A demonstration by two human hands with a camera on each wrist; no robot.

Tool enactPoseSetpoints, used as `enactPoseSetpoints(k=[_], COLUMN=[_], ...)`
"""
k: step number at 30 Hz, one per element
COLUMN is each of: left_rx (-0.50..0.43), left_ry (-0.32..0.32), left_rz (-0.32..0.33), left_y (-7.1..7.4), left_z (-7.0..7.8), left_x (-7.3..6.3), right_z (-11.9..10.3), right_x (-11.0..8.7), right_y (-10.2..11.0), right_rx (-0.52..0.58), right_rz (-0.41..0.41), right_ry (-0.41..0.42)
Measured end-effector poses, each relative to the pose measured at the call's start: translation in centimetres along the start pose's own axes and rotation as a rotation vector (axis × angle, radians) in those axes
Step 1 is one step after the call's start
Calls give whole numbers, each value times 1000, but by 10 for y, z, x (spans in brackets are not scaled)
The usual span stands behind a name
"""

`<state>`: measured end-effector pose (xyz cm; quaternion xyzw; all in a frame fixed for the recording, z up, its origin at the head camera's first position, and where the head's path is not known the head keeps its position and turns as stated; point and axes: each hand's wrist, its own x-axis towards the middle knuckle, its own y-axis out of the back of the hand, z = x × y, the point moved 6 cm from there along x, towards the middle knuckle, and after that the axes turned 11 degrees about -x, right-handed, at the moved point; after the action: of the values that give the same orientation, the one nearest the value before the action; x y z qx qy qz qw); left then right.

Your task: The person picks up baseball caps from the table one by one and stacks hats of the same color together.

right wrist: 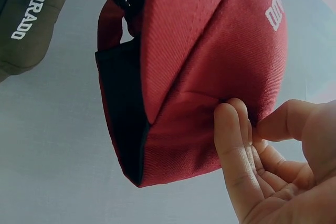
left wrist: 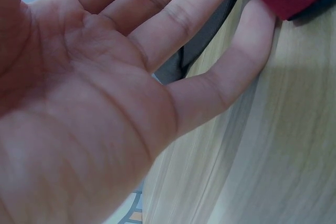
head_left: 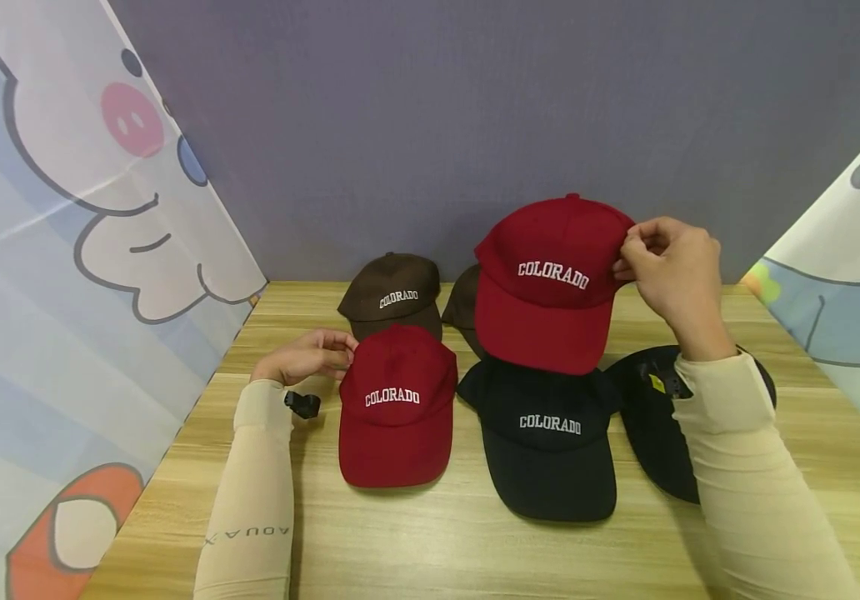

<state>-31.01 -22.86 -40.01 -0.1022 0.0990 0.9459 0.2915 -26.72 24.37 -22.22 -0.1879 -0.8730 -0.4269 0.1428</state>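
Observation:
My right hand (head_left: 677, 267) pinches the side of a red baseball cap (head_left: 550, 321) between thumb and fingertips. This cap is held raised over the other caps, its white COLORADO lettering facing me. In the right wrist view, the pinched cloth of the red cap (right wrist: 184, 129) is creased, and its back strap shows. A second red cap (head_left: 396, 450) sits on the wooden table, brim toward me. Beside its left edge is my left hand (head_left: 302, 357), fingertips right at the cloth. The left wrist view shows those fingers (left wrist: 205, 93) loosely extended, the little finger at the cap's edge.
A brown cap (head_left: 385, 287) stands behind the red one on the table. Another brown cap (head_left: 462, 300) is partly hidden by the raised cap. In front right lies a black cap (head_left: 550, 475), with an upturned black cap (head_left: 655, 433) beneath my right forearm. A grey panel (head_left: 400, 125) stands behind.

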Motion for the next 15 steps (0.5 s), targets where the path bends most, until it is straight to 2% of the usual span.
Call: enactPoseSetpoints(k=[15], left_rx=[-1], left_ry=[7], left_rz=[7], left_y=[0], left_z=[-1], left_x=[-1], right_z=[-5], right_x=[-12], right_y=[-2], right_rx=[89], right_rz=[30], right_ry=[19])
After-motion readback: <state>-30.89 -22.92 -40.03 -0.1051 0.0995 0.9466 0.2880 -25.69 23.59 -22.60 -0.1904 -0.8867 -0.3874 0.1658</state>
